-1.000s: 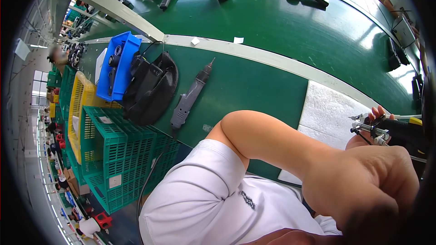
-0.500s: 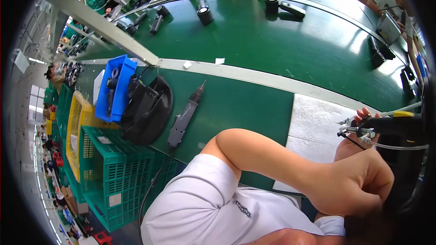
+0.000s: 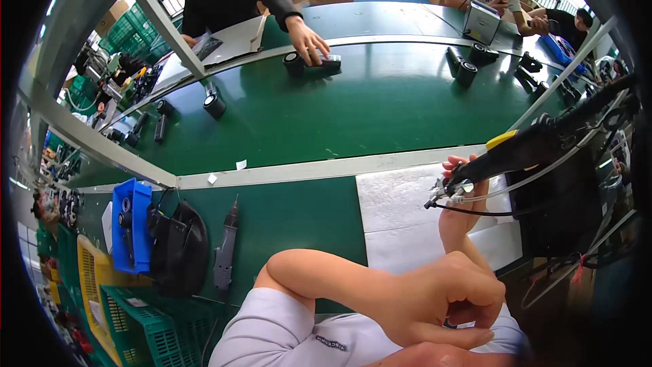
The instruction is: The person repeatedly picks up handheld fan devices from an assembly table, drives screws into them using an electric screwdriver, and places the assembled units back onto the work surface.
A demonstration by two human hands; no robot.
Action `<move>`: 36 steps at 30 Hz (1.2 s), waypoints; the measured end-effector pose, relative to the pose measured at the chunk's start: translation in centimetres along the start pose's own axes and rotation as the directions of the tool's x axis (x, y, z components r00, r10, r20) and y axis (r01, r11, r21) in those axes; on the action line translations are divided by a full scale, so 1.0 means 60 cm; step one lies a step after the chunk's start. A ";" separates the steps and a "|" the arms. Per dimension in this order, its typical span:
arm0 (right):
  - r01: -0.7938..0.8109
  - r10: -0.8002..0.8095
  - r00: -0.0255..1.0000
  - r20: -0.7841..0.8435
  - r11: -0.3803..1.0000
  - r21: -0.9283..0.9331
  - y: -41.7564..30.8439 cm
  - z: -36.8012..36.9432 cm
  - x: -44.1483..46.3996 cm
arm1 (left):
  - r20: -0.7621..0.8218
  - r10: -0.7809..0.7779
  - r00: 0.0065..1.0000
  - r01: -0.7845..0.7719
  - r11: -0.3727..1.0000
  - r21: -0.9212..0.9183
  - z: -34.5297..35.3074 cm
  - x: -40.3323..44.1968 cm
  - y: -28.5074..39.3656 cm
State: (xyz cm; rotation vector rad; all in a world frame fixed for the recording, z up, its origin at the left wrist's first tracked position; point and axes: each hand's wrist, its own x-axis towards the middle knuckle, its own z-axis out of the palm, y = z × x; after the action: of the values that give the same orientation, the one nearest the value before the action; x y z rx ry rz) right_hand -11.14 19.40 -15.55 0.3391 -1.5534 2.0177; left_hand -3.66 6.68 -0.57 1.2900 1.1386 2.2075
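Currently at the metal fitting (image 3: 447,190) with the right hand (image 3: 479,190), loosely curled nearer the chest with the left hand (image 3: 448,292).
Reaching up behind the fitting at the front end of a black tool (image 3: 536,139) with a yellow band, over a white foam sheet (image 3: 397,207); partly hidden there, so cannot tell whether gripping it or merely touching. On the left, with thumb stretched out, cannot tell whether holding anything. Further left on the green table (image 3: 292,221), lying tip-away, a gray screwdriver (image 3: 224,251); beside it a black pouch (image 3: 180,245), then a blue bin (image 3: 141,245) with dark parts inside. Beyond the pale rail (image 3: 292,168), touching a black handheld device (image 3: 331,62), a co-worker's hand (image 3: 305,39).
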 end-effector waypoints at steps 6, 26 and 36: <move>0.040 -0.041 0.999 0.027 0.999 0.010 -0.003 0.001 0.001 | 0.002 0.001 1.000 -0.001 1.000 -0.020 0.002 -0.005 0.003; 0.012 -0.011 1.000 -0.005 1.000 0.029 -0.012 0.005 0.001 | 0.207 -0.130 0.970 0.096 0.981 0.166 0.006 -0.010 0.041; 0.005 -0.005 1.000 -0.012 1.000 0.021 -0.016 0.007 0.001 | 0.014 -0.091 0.996 0.087 0.976 0.198 0.001 -0.018 0.043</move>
State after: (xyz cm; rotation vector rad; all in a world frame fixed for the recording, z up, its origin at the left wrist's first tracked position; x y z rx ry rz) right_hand -10.69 19.18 -14.64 0.3386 -1.5243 2.0297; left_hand -2.78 4.42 0.84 1.3092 1.4080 2.0523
